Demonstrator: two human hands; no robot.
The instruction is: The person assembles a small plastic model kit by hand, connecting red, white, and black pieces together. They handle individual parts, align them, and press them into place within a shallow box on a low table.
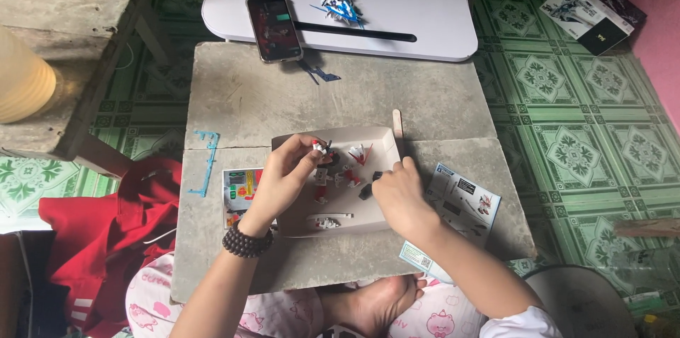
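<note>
One model part (318,147) in L hand (283,181) grip

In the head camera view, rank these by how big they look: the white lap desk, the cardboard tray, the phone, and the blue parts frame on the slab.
1. white lap desk
2. cardboard tray
3. phone
4. blue parts frame; it is thin, and long enough to rival the phone's length.
</note>
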